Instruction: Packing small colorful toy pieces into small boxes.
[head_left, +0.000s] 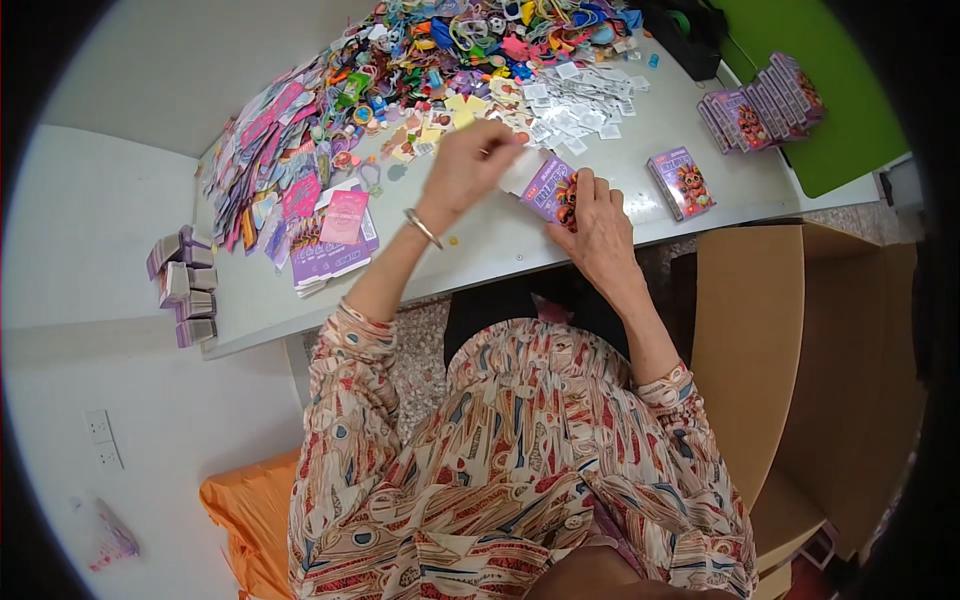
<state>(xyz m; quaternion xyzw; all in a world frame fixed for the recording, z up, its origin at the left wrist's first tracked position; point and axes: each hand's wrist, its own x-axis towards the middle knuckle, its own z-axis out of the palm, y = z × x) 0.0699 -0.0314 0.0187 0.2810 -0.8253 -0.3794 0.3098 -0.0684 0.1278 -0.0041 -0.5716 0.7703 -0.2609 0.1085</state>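
Note:
My right hand (602,235) grips a small purple box (549,190) with a colourful cartoon figure, near the table's front edge. A white flap stands up at the box's far left end. Close beside that end, my left hand (465,172) is closed, thumb and fingers pinched together; what they hold, if anything, is hidden. To the right a similar purple box (682,184) lies on the white table (500,240). Beyond my hands are small white square packets (575,105) and yellowish picture cards (437,122).
Colourful small trinkets (470,45) are heaped at the back. Printed sheets (265,150) and flat purple cartons (325,258) lie left. Folded purple cartons (185,285) sit at the left edge. Purple boxes (760,108) are stacked by a green board (840,90); a cardboard box (750,330) stands right.

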